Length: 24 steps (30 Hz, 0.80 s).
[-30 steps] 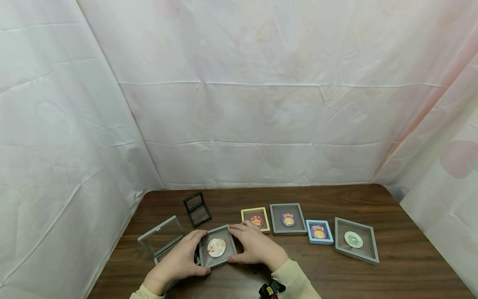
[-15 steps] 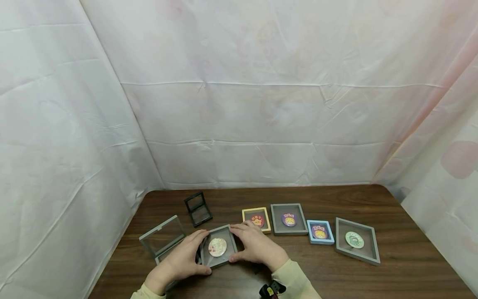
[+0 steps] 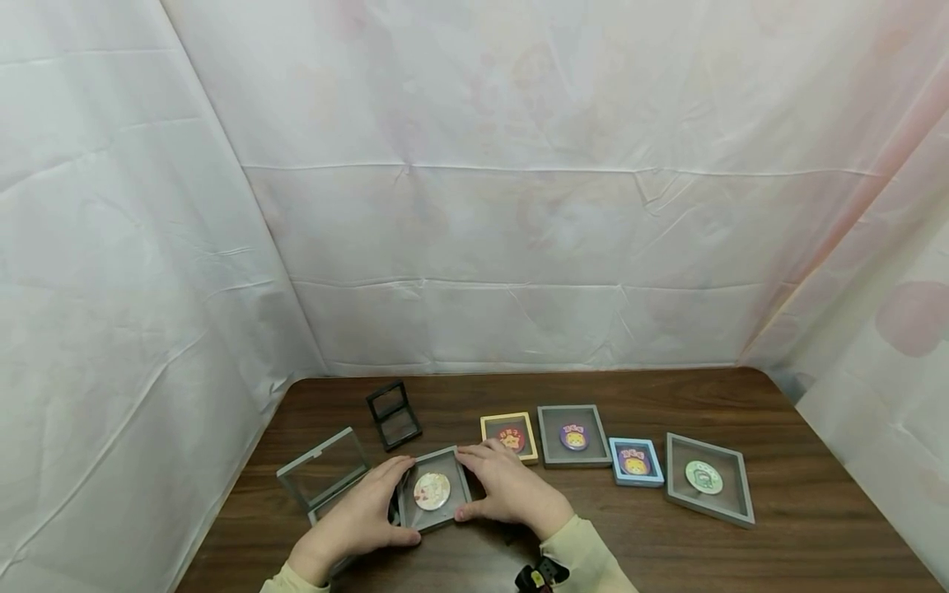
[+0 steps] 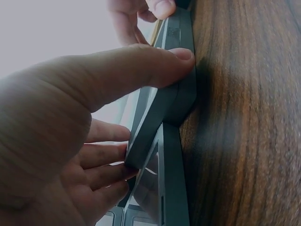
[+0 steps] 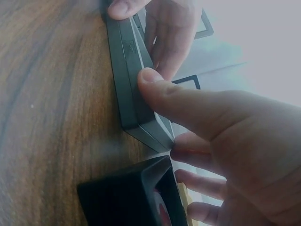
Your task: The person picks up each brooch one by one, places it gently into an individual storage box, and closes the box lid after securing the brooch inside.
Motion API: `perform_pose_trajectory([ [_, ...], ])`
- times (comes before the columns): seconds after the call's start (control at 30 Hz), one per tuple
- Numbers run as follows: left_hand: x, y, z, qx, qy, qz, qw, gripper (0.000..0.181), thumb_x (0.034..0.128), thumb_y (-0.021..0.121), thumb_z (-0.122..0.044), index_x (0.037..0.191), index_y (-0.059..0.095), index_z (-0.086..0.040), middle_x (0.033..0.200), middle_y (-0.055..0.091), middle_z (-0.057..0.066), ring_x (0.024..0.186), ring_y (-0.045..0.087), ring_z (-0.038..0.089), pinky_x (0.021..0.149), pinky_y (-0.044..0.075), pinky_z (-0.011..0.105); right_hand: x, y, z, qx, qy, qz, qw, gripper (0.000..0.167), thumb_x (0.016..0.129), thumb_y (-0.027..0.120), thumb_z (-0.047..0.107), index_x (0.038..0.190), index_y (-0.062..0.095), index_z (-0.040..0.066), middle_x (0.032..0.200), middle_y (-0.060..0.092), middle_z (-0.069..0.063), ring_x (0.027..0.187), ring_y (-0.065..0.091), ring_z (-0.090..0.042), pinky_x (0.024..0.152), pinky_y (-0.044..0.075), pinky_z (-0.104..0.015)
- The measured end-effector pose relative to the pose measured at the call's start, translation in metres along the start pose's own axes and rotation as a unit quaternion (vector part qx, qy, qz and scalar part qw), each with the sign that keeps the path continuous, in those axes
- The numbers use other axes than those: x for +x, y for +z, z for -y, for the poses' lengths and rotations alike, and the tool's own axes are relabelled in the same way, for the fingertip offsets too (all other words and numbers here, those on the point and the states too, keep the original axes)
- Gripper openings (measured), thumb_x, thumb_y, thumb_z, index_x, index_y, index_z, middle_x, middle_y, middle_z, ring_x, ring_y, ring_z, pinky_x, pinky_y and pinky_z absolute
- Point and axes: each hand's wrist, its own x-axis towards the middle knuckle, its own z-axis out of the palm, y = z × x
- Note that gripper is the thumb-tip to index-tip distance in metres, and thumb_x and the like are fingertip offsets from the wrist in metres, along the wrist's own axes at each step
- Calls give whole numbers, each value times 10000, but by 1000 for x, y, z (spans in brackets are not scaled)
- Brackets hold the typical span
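Note:
A grey display case [image 3: 409,520] with a pale round badge [image 3: 432,491] inside lies between both hands on the wooden table. My left hand [image 3: 354,512] grips its left side, thumb on the near edge and fingers at the far end. Along the right side, my right hand [image 3: 513,492] holds it the same way, its thumb at the near corner. In the left wrist view the case's side wall [image 4: 181,96] shows closed up with a thin seam. Partly behind the left hand, an opened grey case [image 3: 319,461] stands with its clear lid raised; the case in hand touches or nearly touches it.
A small black case [image 3: 393,414] stands opened at the back left. To the right lie a yellow-framed case [image 3: 530,453], a grey case [image 3: 544,451], a blue case [image 3: 654,480] and another grey case [image 3: 670,473], each with a badge. A black box [image 5: 127,193] sits near the right hand.

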Motion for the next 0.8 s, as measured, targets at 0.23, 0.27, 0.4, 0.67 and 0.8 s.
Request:
perform_pose_trajectory([
  [0.23, 1, 3, 2, 117, 64, -136, 9998, 1091, 765, 1000, -451, 1576, 479, 58, 1610, 487, 264, 1449, 510, 471, 1120, 461, 660, 0, -1, -2, 97, -28, 60, 9999, 844, 933, 848, 562, 1574, 587, 80, 1612, 568, -57, 1516, 465, -367, 1237, 372, -558],
  [0.27, 1, 3, 2, 135, 74, -164, 9997, 1090, 764, 999, -454, 1575, 481, 57, 1609, 488, 265, 1445, 515, 471, 1117, 466, 657, -1, -1, -2, 104, -26, 66, 9999, 837, 936, 849, 556, 1573, 589, 79, 1610, 569, -59, 1516, 465, -368, 1236, 374, -559],
  [0.4, 3, 7, 2, 174, 65, -262, 9995, 1088, 765, 995, -464, 1576, 484, 52, 1610, 483, 277, 1432, 528, 480, 1104, 482, 651, -1, -2, -2, 67, 4, 70, 10000, 810, 937, 858, 530, 1557, 604, 75, 1593, 583, -64, 1507, 477, -355, 1232, 384, -547],
  [0.67, 3, 10, -1, 86, -58, -309, 9995, 1055, 809, 970, -465, 1585, 482, 56, 1657, 428, 285, 1454, 501, 508, 1099, 480, 663, -2, -2, -1, 28, 116, 67, 9999, 772, 943, 855, 525, 1534, 625, 83, 1553, 595, -76, 1490, 492, -335, 1218, 406, -538],
  [0.8, 5, 14, 0, 208, -136, -507, 9984, 992, 825, 970, -454, 1551, 519, 50, 1674, 414, 268, 1443, 520, 490, 1086, 500, 636, -1, -3, -1, 16, 120, -3, 9999, 749, 950, 856, 506, 1521, 633, 75, 1546, 587, -95, 1467, 504, -321, 1197, 433, -523],
])
